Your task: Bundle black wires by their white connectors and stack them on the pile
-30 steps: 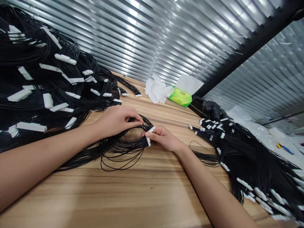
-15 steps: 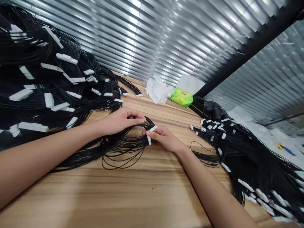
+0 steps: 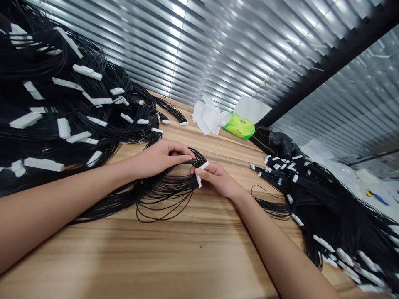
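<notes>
One bundle of thin black wires (image 3: 165, 193) lies looped on the middle of the desk (image 3: 174, 257). The left hand (image 3: 158, 158) grips the loop with curled fingers, and the right hand (image 3: 216, 180) pinches two white connectors (image 3: 204, 165) at the bundle's end. Two big heaps of wires with white connectors flank them, one at the desk's left side (image 3: 62, 120) and one at its right (image 3: 321, 211). Near the back edge are one crumpled tissue (image 3: 208, 118), one green tissue packet (image 3: 239, 128) and one black glove (image 3: 282, 143), below metal window blinds (image 3: 218, 54).
</notes>
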Motion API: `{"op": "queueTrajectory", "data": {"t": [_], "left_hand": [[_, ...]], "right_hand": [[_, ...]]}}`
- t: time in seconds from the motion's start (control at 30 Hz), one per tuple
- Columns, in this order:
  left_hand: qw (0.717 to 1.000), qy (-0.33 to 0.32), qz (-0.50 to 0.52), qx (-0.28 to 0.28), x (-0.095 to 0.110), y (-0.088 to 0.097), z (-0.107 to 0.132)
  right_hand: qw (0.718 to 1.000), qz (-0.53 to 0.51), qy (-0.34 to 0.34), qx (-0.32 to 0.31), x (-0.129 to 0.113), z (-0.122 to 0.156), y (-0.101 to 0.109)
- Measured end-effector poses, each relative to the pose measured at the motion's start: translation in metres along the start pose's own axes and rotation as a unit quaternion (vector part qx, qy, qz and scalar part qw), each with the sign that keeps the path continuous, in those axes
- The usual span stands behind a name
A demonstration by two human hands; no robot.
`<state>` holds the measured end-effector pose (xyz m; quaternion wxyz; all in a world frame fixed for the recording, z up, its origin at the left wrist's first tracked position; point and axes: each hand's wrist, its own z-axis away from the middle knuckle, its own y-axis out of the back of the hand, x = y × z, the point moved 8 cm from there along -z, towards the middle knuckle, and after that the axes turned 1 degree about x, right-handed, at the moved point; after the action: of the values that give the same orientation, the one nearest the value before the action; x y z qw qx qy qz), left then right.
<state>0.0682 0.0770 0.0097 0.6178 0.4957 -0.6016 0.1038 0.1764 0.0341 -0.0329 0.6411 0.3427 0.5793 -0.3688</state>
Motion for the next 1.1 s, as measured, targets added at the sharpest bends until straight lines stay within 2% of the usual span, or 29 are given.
{"op": "queueTrajectory", "data": {"t": [0.2,0.37,0.77,1.1], "left_hand": [[0.999,0.018,0.034,-0.011,-0.004,-0.003,-0.001],[0.999,-0.007,0.042,-0.016,0.002,-0.003,0.001],[0.991,-0.101,-0.084,0.007,0.009,0.000,0.003],[0.977,-0.148,-0.156,0.016,0.016,0.001,0.006]], "right_hand": [[1.000,0.004,0.000,0.009,0.000,0.001,0.001],[1.000,-0.008,-0.003,0.010,-0.001,0.001,0.001],[0.999,-0.017,-0.015,-0.029,0.005,0.002,-0.004],[1.000,-0.010,-0.020,-0.015,0.007,0.001,-0.001]]}}
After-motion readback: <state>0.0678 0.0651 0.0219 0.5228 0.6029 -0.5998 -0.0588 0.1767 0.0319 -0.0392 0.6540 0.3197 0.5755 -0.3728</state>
